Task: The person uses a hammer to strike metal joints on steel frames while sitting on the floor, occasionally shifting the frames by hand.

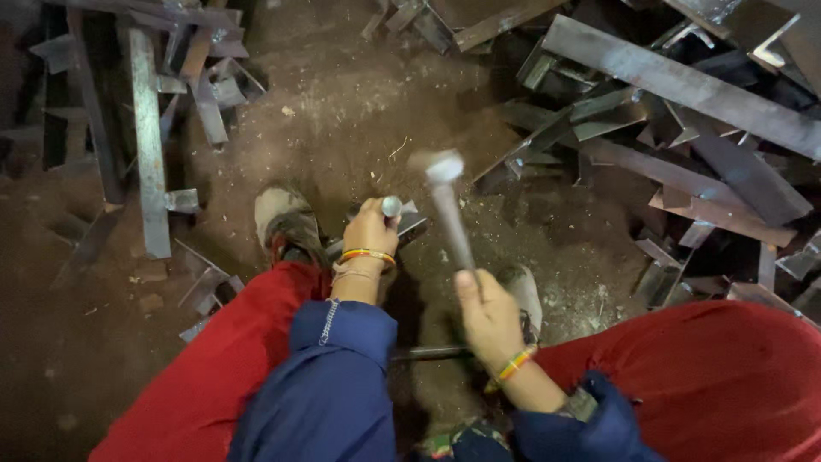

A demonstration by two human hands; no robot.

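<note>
Punch (391,206): upright steel pin in your left hand (369,231), fist closed round it, tip on angle-iron piece (412,224) between your shoes on dirt floor (342,128). Right hand (487,312) grips raised hammer (446,201), head blurred. Striking step; blow needs square landing on punch head.

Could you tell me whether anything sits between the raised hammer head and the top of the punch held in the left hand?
Nothing visible does. The hammer, gripped by the right hand, is blurred just right of the punch that the left hand holds upright; only open air separates them.
</note>
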